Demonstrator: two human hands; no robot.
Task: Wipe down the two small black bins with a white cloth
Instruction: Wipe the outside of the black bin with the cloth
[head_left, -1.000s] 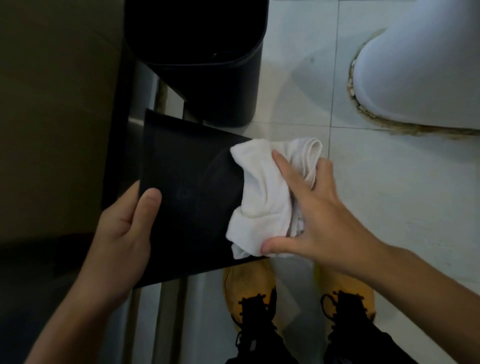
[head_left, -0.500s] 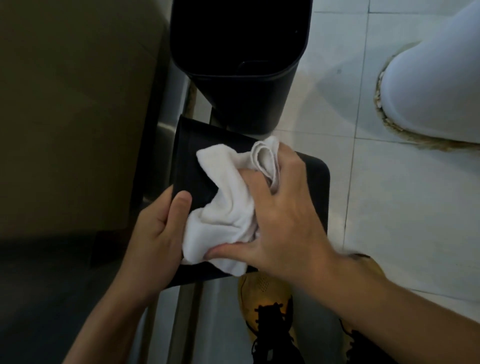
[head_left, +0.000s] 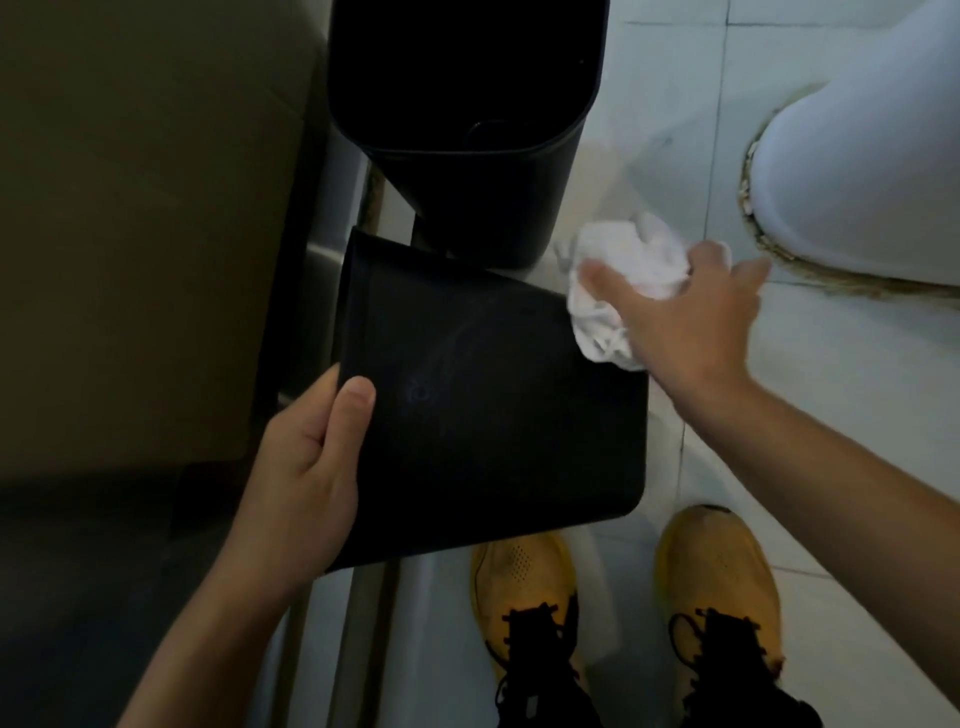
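Presently: held bin (head_left: 493, 395), base up, gripped at its left edge by left hand (head_left: 306, 467); right hand (head_left: 691, 322) clutches white cloth (head_left: 618, 275) at the bin's upper-right corner; second bin (head_left: 467, 124) beyond.

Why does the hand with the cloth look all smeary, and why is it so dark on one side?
Head view: the right hand and white cloth are motion-blurred; the left hand on the held bin is sharp; the left side lies in shadow, while the floor tiles are brighter.

Your right hand (head_left: 691, 317) and the white cloth (head_left: 623, 270) are motion-blurred. The top edge cuts off the standing bin (head_left: 467, 171). Your left hand (head_left: 306, 467) hides the held bin's (head_left: 493, 405) near-left corner.
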